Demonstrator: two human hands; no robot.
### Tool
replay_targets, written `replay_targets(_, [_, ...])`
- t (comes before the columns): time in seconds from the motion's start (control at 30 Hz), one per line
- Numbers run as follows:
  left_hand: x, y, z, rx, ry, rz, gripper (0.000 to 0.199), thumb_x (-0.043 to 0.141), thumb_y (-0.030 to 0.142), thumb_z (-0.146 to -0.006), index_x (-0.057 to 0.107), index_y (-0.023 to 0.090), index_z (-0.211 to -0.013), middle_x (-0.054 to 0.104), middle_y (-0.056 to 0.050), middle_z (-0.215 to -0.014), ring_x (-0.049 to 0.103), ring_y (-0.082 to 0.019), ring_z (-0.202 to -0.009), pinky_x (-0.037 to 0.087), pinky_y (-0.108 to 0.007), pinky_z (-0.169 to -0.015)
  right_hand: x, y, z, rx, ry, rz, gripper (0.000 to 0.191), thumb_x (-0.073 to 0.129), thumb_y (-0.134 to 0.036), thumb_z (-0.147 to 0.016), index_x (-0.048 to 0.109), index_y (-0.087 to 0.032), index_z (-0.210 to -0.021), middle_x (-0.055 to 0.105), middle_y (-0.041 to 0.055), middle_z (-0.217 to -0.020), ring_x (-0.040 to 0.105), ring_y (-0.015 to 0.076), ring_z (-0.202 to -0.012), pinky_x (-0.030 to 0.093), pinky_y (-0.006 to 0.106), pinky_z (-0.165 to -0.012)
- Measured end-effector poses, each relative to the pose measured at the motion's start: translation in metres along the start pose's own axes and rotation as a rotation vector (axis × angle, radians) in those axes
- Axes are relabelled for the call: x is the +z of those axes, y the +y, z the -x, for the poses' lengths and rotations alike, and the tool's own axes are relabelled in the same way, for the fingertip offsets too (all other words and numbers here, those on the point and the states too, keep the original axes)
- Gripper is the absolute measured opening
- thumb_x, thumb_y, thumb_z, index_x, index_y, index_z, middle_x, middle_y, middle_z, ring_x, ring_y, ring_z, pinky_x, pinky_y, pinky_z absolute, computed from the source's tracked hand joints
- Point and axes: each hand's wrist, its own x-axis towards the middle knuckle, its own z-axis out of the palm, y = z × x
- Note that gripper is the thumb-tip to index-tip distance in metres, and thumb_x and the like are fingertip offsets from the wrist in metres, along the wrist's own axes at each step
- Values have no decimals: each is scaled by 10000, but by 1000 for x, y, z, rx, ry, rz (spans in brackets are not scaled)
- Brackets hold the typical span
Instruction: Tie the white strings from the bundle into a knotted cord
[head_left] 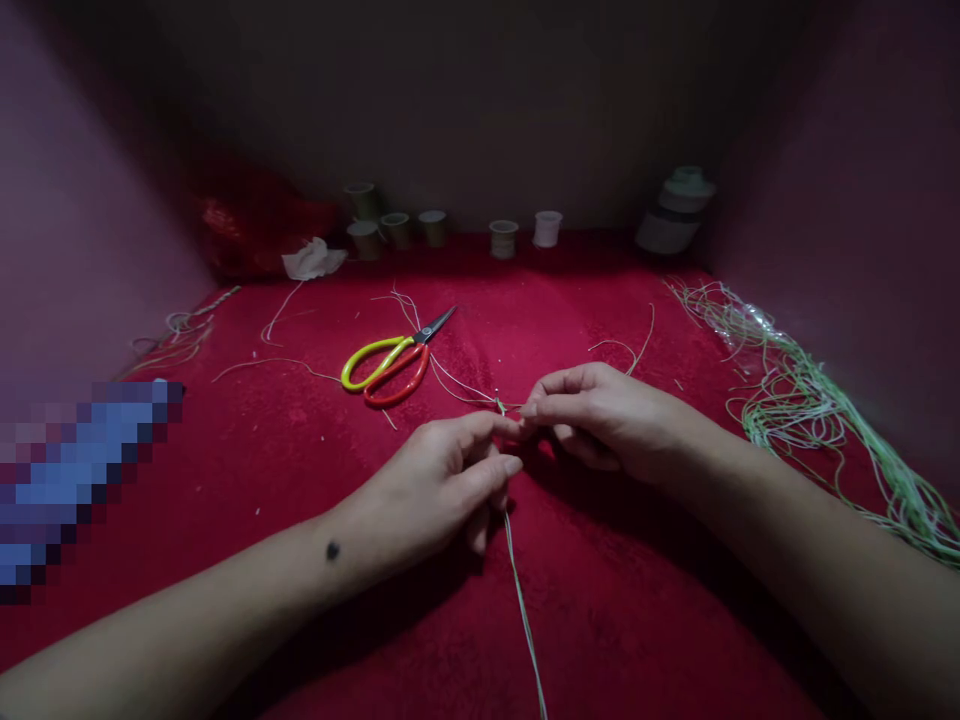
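Observation:
Thin pale green and white cords (524, 610) run from a small knotted piece (501, 406) by an upright pin down toward the near edge. My left hand (461, 470) is curled over these cords, its index fingertip just below the knot; where the fingers meet the cords is partly hidden. My right hand (592, 410) pinches a thin cord end just right of the knot, its fingertips against my left index finger. Loose cord strands (461, 385) stretch from the knot to the left. Beyond my left hand lie scissors (386, 370) with one yellow and one red handle, blades pointing away.
A bundle of green and white cords (840, 420) lies along the right wall. Several thread spools (503, 239), a white bottle (677, 210) and a crumpled white tissue (313, 259) stand or lie at the back. A blurred blue object (82, 470) is at left on the red cloth (300, 450).

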Motion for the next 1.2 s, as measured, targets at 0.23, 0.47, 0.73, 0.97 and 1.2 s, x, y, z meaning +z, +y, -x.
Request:
replay_targets(0.23, [7,-5,-8,-61,-407,721,434,462,138,-821,413,222,-1244,616,-24,-722,586,-105,-459,460,-166,-368,2,2,3,-29,-12,-173,127,557,-276,-743,519,-155,-754,536,-38,-592,342,14,-346,150,157,-293])
replay_targets(0.47, [-6,15,13,-238,-511,226,175,506,248,-804,641,139,-781,519,1,-539,443,-68,-346,313,-141,-294,-5,3,-2,25,-85,-156,108,533,-228,-771,474,-148,-727,639,12,-734,325,8,-337,157,152,-301])
replay_targets(0.73, [-70,43,35,177,-90,-574,250,522,322,-811,698,155,-752,604,-29,-728,511,-95,-621,401,-173,-567,-3,5,-4,-36,28,-74,98,529,-154,-719,458,-136,-654,614,30,-635,361,21,-347,220,161,-298])
replay_targets(0.97, [-54,18,5,149,-11,-695,253,478,397,-828,615,184,-846,547,8,-670,457,-96,-574,352,-171,-507,6,5,-5,-115,159,-17,249,472,-70,-668,432,-178,-888,517,-49,-538,328,39,-315,200,167,-294])
replay_targets(1.2, [-46,14,0,193,65,-680,283,420,396,-855,461,174,-683,418,30,-642,382,-91,-569,329,-190,-527,5,5,-4,-223,86,287,211,412,-84,-680,550,-157,-821,482,-39,-508,362,45,-380,268,162,-373])
